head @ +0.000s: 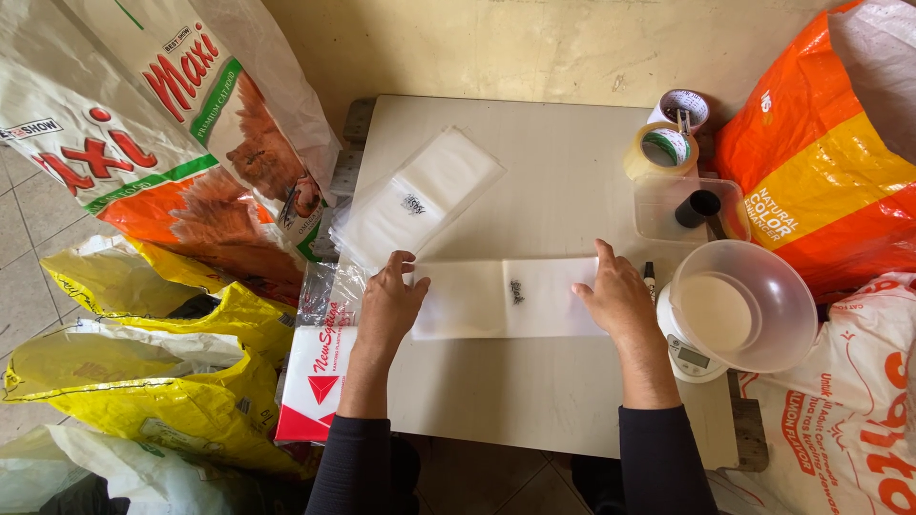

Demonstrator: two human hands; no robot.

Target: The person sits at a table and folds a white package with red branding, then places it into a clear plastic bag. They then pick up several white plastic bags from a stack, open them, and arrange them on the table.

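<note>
**Two hands press a clear plastic bag flat on a small white table**

At the far left, crumpled yellow sacks (143, 372) lie on the tiled floor, and above them a large pet-food sack (162, 124) printed with a cat leans against the wall. Just beside the table's left edge sits a red-and-white packet of plastic bags (315, 381), partly under the person's left forearm.

The white table (534, 401) fills the middle of the view. Toward its upper left lies a stack of clear plastic bags (420, 195), set at an angle, with a small dark mark at its centre. Below it, near the middle of the table, a single clear plastic bag (506, 298) lies flat and lengthwise, also bearing a small dark mark.

The left hand (391, 305) rests palm down on the left end of this bag, its fingers spread loosely and gripping nothing. The right hand (620, 300) lies palm down on the right end, fingers extended and flat, likewise holding nothing. Both sleeves are dark.

Just right of the right hand a dark marker pen (650, 279) lies on the table. Beside it stands a small white kitchen scale (692, 358) carrying a translucent plastic bowl (749, 305). Behind the bowl is a clear plastic container (668, 205) with a dark cylindrical object inside, and further back two rolls of tape (663, 148) sit close together. At the far right, an orange-and-yellow sack (821, 181) stands against the wall, with a white sack with orange print (840, 420) below it.
</note>
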